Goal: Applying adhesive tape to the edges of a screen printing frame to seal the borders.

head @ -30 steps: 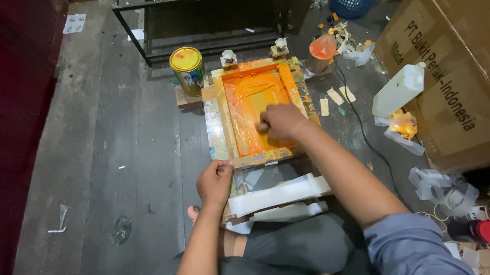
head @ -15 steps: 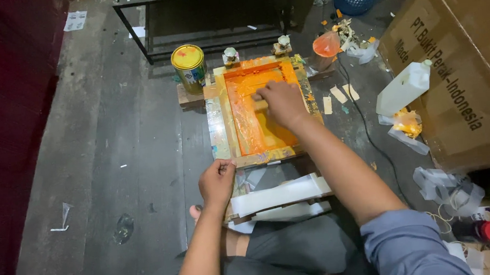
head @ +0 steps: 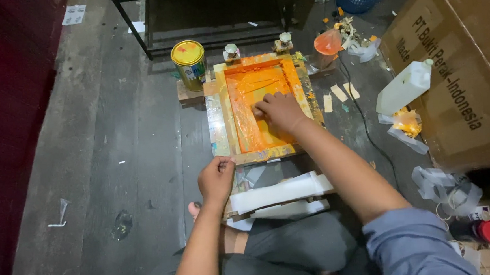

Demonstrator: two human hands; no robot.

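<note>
Right hand (head: 280, 111) clenched on a scraper in the orange-inked frame (head: 261, 105), left hand (head: 216, 179) pinching its 7 o'clock corner; if that pinch slips, I'd bet the print smears.

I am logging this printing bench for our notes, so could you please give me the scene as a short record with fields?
Setting: person seated on a dark plank floor
Left hand: grips the near corner of the wooden screen frame
Right hand: presses a tool, mostly hidden, into the orange ink
Near frame: yellow-lidded tin, white plastic bottle, cardboard box
On lap: white folded sheets
</note>
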